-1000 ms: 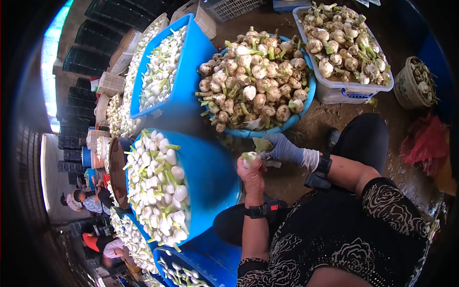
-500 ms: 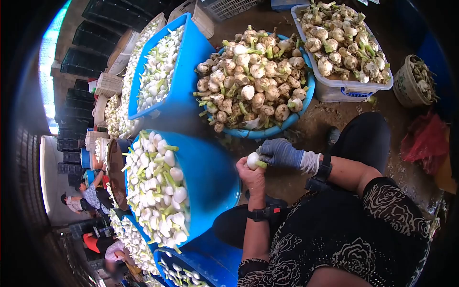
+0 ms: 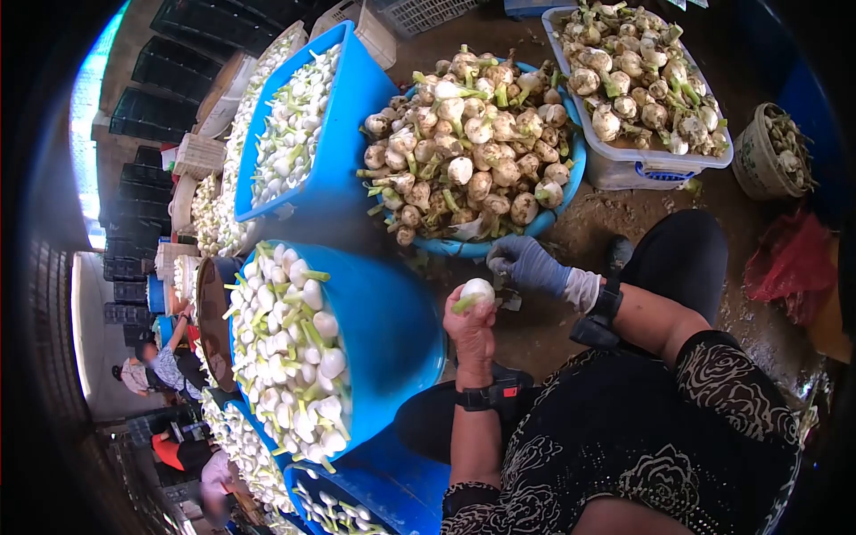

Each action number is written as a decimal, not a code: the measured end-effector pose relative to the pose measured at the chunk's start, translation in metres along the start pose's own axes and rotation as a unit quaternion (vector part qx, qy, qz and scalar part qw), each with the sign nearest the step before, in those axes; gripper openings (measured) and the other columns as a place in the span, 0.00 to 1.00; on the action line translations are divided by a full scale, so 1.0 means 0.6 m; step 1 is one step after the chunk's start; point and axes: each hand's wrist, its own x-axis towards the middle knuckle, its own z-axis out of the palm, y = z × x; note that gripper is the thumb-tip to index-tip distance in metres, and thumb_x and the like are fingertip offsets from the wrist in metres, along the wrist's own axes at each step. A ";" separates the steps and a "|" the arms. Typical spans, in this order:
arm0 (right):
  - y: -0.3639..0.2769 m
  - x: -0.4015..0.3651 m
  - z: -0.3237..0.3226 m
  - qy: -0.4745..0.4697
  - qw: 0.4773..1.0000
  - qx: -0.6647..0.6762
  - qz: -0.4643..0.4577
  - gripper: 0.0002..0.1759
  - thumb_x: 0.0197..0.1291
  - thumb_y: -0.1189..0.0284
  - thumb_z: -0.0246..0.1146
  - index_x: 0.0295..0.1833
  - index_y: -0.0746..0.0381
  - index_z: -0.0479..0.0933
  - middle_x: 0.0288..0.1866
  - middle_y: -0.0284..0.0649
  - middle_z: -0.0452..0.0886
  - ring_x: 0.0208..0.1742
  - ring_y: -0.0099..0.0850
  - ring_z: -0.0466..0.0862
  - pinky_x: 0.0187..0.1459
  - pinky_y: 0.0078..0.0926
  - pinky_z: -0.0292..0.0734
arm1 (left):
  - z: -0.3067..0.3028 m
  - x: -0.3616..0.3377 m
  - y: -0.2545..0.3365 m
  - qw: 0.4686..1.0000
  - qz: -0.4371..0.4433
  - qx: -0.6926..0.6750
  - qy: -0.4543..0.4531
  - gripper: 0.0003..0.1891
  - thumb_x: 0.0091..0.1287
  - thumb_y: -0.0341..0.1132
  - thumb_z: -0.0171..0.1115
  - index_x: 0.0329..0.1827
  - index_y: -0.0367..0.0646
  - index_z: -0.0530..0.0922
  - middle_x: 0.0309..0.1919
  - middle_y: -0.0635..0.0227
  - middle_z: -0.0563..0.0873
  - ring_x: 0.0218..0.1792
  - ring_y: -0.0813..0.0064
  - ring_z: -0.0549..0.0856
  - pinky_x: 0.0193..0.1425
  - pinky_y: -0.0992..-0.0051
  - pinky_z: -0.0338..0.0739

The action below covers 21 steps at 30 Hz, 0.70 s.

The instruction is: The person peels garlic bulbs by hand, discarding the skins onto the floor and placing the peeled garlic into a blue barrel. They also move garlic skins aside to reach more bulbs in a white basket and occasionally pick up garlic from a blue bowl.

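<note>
A white peeled bulb (image 3: pixel 477 292) with a short green stem is held in the bare fingers of my left hand (image 3: pixel 470 332). Just right of it is my right hand (image 3: pixel 528 266) in a grey-blue glove, its fingers curled together around something small I cannot make out. The two hands are apart. Above them stands a round blue basin (image 3: pixel 572 169) heaped with unpeeled, soil-marked bulbs. Left of my hands, a blue tub (image 3: pixel 392 334) is full of white bulbs with green stems.
A clear bin (image 3: pixel 615 169) of unpeeled bulbs and a white bucket (image 3: pixel 756 160) of scraps stand at upper right. Another blue tub (image 3: pixel 357 98) holds white bulbs. A red net bag (image 3: pixel 789 267) lies at right. Several people work at the far left.
My gloved right hand has moved off the bulb, up and to the right. My left hand has turned and keeps the bulb, whose stem now points left.
</note>
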 end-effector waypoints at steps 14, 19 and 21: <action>-0.006 -0.030 0.026 0.011 0.906 -0.364 -0.217 0.11 0.46 0.65 0.64 0.32 0.59 0.75 0.27 0.47 0.77 0.31 0.48 0.79 0.31 0.43 0.73 | -0.002 -0.002 -0.009 0.973 0.051 0.219 0.054 0.21 0.52 0.18 0.64 0.48 0.38 0.69 0.33 0.67 0.80 0.28 0.82 0.80 0.27 0.85 0.74; -0.017 -0.024 0.011 0.015 0.924 -0.337 -0.179 0.09 0.48 0.67 0.62 0.32 0.60 0.75 0.25 0.48 0.77 0.31 0.49 0.80 0.32 0.43 0.74 | 0.003 0.001 -0.014 0.997 -0.018 0.071 0.024 0.22 0.49 0.21 0.67 0.48 0.37 0.72 0.29 0.67 0.80 0.18 0.84 0.75 0.17 0.89 0.65; -0.011 -0.017 0.007 0.021 0.923 -0.343 -0.173 0.09 0.48 0.66 0.62 0.32 0.60 0.75 0.26 0.47 0.78 0.30 0.49 0.80 0.32 0.43 0.74 | -0.005 0.002 -0.017 0.996 -0.076 0.045 -0.022 0.21 0.48 0.26 0.66 0.48 0.35 0.74 0.29 0.67 0.81 0.19 0.83 0.75 0.18 0.87 0.67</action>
